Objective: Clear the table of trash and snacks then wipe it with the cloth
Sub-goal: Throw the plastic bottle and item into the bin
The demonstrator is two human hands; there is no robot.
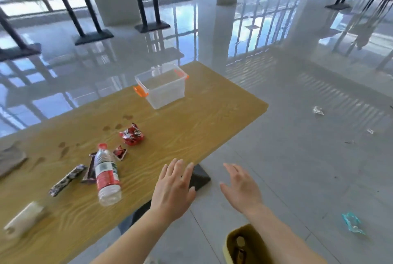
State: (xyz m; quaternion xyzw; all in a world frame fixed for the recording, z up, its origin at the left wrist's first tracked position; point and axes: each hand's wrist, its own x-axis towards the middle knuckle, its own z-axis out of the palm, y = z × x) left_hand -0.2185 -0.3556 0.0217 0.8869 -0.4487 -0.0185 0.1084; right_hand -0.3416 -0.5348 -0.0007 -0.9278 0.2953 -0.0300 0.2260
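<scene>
A wooden table (191,127) carries a lying plastic water bottle (106,175) with a red label, a crumpled red wrapper (131,135), a small red wrapper piece (120,153), two dark snack bars (67,179), a white roll-like object (24,219) and a grey cloth (10,160) at the left edge. Brown stains (63,151) mark the wood. A clear plastic box (162,87) with orange latches stands empty at the far end. My left hand (173,189) hovers open at the table's near edge. My right hand (241,187) is open above the floor, off the table.
A yellow bin (244,246) stands on the floor below my right arm. Scraps of litter (318,110) and a teal wrapper (352,224) lie on the grey tiles to the right. Other tables with black bases (93,37) stand farther back.
</scene>
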